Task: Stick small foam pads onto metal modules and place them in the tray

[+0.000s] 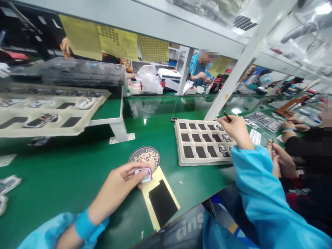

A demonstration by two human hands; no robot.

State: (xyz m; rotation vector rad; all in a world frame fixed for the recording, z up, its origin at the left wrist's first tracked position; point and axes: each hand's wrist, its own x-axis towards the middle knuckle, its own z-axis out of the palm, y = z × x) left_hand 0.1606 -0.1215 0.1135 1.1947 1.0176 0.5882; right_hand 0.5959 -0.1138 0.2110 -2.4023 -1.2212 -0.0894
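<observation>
My left hand (pixel 126 178) pinches a small rounded-rectangular part with a pale frame (pixel 143 174) between thumb and fingers. Right beneath it lie a round grey dish (pixel 131 156) of tiny tan and dark pieces and a yellow backing sheet with a black adhesive patch (pixel 164 202). Over the far right of a beige compartment tray (pixel 204 162), my right hand (pixel 237 128) is closed around a thin dark pen-like tool (pixel 227 117); its tip is hard to make out. Several small metallic parts (pixel 223 150) sit in that tray's right-hand compartments, while the others show black pads.
At left, a raised metal shelf (pixel 118 129) carries another beige tray (pixel 77 119) of parts. A slanted white post (pixel 228 86) rises behind the right tray. Co-workers' hands (pixel 282 155) are close on my right; another person (pixel 198 69) sits across. One small part (pixel 174 119) lies beside the tray.
</observation>
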